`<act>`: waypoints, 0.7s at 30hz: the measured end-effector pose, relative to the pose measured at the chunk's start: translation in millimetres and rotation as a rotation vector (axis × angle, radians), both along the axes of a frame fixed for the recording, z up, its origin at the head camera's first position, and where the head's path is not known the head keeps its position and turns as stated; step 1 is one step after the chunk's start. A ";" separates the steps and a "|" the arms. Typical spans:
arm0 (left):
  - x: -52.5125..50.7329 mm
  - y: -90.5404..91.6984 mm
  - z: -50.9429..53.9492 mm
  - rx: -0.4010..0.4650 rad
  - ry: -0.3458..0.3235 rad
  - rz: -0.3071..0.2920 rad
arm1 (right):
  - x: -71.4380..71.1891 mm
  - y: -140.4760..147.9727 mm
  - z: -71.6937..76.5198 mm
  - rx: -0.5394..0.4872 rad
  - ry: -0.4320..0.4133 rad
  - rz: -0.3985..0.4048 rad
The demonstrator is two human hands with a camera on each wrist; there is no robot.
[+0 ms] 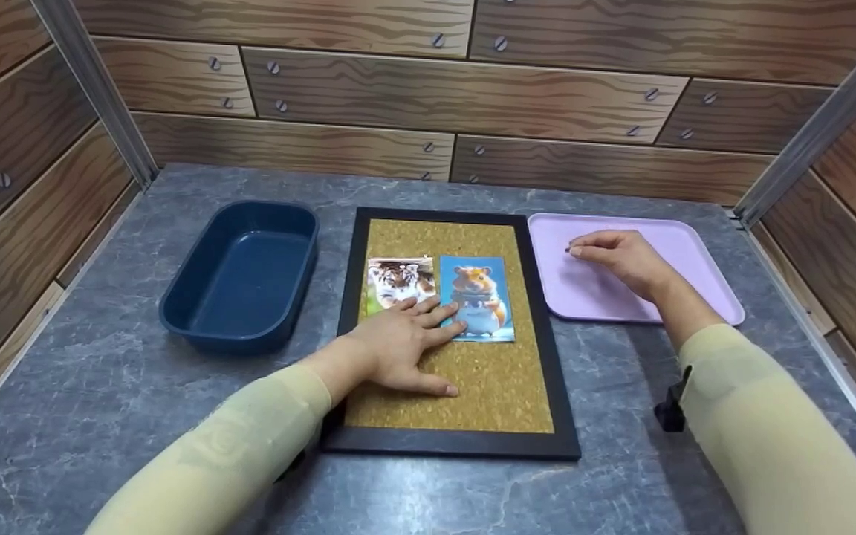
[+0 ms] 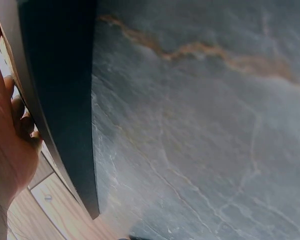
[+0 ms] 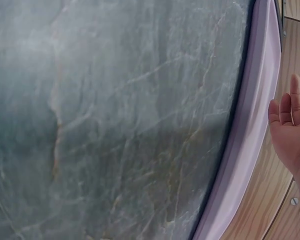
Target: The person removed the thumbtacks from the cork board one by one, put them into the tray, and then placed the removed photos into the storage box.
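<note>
A cork board (image 1: 487, 390) in a black frame lies flat on the table. My left hand (image 1: 402, 345) rests on it with fingers spread, covering the lower part of a tiger picture (image 1: 391, 279) and touching the edge of a hamster picture (image 1: 476, 297). Above the lilac tray (image 1: 614, 305), my right hand (image 1: 625, 260) pinches a tiny dark pin-like thing (image 1: 568, 250) between thumb and fingertips; its exact kind is too small to tell. The left wrist view catches the left hand (image 2: 12, 135) beside the board's frame. In the right wrist view, the right hand (image 3: 292, 130) shows beyond the tray's rim.
To the left of the board stands a deep dark blue bin (image 1: 238, 338). Wood-patterned walls (image 1: 368, 89) enclose the grey marbled table (image 1: 428, 494) at the back and both sides. The lilac tray sits close against the board's right edge.
</note>
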State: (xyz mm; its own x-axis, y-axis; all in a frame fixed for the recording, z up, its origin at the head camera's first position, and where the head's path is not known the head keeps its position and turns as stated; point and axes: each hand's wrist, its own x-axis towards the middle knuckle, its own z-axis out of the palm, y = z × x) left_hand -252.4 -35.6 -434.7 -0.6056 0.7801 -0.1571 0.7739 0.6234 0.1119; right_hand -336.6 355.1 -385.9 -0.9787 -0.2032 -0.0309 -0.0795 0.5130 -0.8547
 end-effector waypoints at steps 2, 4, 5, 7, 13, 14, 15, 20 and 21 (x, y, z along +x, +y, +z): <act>0.1 0.0 -0.1 0.002 0.001 0.001 | 0.2 0.8 -2.2 0.006 -0.009 0.000; 0.2 0.0 0.1 0.003 0.000 0.000 | 1.2 1.0 -3.4 0.007 -0.019 0.000; 0.3 0.1 0.3 0.003 0.000 0.001 | 1.6 1.1 -4.1 0.003 -0.024 0.000; 0.5 0.2 0.6 0.001 -0.001 0.002 | 3.0 0.9 -5.1 -0.004 -0.037 -0.001; 0.9 0.8 0.6 -0.010 -0.004 0.002 | -1.0 6.8 -17.7 -0.015 -0.068 -0.021; 0.9 0.9 0.5 -0.010 -0.005 0.003 | -3.7 9.1 -22.0 -0.012 -0.073 -0.025; 1.0 0.9 0.8 -0.010 -0.006 0.004 | -6.6 11.7 -26.4 -0.007 -0.077 -0.027; 0.8 0.6 1.1 -0.014 -0.007 0.008 | -16.5 20.2 -41.5 0.015 -0.088 -0.024; 0.7 0.5 1.1 -0.015 -0.006 0.008 | -17.1 20.7 -42.9 0.017 -0.090 -0.021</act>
State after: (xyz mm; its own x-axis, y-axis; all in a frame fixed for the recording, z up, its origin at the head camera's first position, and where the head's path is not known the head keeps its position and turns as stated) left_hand -251.7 -35.1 -433.6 -0.6112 0.7724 -0.1724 0.7679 0.6316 0.1072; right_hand -353.7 375.8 -428.9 -0.9757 -0.1816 -0.1226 0.0084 0.5282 -0.8491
